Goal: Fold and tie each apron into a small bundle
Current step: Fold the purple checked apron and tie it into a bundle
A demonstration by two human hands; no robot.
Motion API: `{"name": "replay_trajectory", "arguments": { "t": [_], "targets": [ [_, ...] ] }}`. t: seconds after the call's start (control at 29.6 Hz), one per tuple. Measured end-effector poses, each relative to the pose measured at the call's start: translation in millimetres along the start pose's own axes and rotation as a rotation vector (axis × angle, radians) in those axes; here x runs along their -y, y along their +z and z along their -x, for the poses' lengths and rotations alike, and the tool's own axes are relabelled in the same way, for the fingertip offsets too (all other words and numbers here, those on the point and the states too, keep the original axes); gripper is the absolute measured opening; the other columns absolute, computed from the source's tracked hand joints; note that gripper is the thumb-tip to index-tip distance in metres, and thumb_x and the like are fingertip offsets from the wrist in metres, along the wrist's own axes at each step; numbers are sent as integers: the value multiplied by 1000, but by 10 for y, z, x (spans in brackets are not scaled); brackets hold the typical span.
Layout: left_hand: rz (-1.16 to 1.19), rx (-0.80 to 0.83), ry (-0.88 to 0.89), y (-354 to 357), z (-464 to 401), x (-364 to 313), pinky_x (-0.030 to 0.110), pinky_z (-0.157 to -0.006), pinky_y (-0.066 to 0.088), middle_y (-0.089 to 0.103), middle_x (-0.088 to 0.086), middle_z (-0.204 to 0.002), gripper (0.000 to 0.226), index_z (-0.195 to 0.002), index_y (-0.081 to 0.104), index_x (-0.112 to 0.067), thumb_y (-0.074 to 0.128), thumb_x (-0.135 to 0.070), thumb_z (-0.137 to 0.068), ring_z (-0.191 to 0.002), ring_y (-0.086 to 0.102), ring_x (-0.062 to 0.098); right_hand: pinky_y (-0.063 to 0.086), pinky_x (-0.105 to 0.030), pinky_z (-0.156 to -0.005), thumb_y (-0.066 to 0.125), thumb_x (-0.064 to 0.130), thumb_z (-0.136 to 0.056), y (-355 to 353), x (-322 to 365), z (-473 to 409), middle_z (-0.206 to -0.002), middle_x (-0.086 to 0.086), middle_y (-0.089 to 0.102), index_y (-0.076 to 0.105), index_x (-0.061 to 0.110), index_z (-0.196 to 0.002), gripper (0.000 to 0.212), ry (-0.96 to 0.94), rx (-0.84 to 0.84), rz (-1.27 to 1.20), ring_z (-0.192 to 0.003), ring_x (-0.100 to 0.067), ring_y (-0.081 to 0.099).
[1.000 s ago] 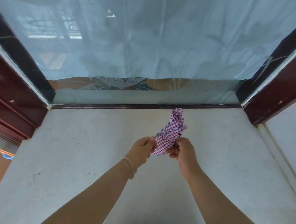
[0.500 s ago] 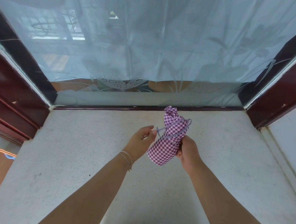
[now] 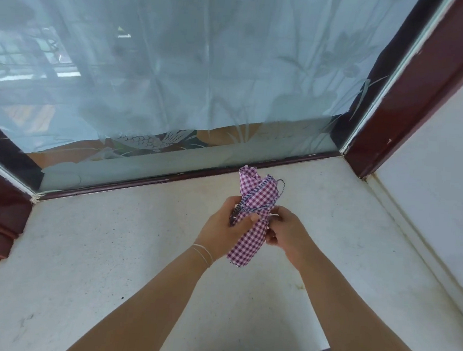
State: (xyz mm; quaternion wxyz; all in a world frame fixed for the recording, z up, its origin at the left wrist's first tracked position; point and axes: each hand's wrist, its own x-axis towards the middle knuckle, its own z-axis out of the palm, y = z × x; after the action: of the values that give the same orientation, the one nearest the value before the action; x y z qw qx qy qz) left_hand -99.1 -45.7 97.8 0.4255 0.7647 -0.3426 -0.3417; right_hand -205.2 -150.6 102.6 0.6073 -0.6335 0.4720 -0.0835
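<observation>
A purple-and-white checked apron (image 3: pixel 252 220), rolled into a narrow bundle, hangs upright above the pale stone ledge (image 3: pixel 110 249). Its dark striped tie string (image 3: pixel 255 207) runs across the roll's middle and loops out at the upper right. My left hand (image 3: pixel 225 225) grips the roll from the left, thumb across the cloth just below the string. My right hand (image 3: pixel 284 231) sits at the roll's right side with curled fingers that pinch the string's end against the cloth. The bundle's lower end sticks out below both hands.
A frosted glass window (image 3: pixel 204 77) with a pale curtain behind it closes the far side. Dark red frame (image 3: pixel 410 105) rises at the right and left corners. A white wall (image 3: pixel 445 163) borders the ledge on the right.
My left hand has moved from pinching the string beside the roll to gripping the roll itself. The string now lies across the bundle. The view has tilted slightly.
</observation>
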Motion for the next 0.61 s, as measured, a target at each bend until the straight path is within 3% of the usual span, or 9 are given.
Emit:
{"name": "replay_trajectory", "arguments": {
  "t": [0.1,0.2,0.34,0.51,0.61],
  "targets": [
    [-49,99,36,142,-36,-64,24,-80,48,55,-3,-132,54,-138,35,-26,49,-50,-92,-96,54,11,55,-31,-80,31,35,-104,-152,-14,108,-114,-6,64,52,10,-124,39,-119,-244,-13,-88,-20,65],
    [-112,118,81,330,-31,-107,30,-86,53,57,-2,-132,53,-137,35,-25,46,-51,-92,-101,60,17,58,-39,-83,39,47,-98,-315,-13,194,-113,-5,65,56,10,-123,48,-97,-264,-47,-98,-25,66],
    [-281,46,58,576,23,-138,28,-89,48,57,-1,-132,51,-136,42,-20,42,-50,-95,-112,59,21,60,-39,-77,52,36,-97,-463,-140,236,-106,-7,69,61,6,-114,35,-86,-317,-4,-88,-25,70],
    [-675,20,87,677,-118,-295,29,-84,47,64,2,-112,40,-118,56,-16,29,-42,-102,-98,61,21,58,-28,-65,46,26,-101,-704,-266,170,-92,-7,71,62,8,-93,25,-108,-343,61,-74,-18,70],
    [-569,-31,84,663,-292,-317,28,-73,42,63,4,-96,33,-102,60,-11,32,-27,-103,-83,55,20,58,-34,-76,43,23,-102,-991,-334,46,-86,-4,70,62,9,-90,27,-90,-210,78,-77,-17,70]
  ]
}}
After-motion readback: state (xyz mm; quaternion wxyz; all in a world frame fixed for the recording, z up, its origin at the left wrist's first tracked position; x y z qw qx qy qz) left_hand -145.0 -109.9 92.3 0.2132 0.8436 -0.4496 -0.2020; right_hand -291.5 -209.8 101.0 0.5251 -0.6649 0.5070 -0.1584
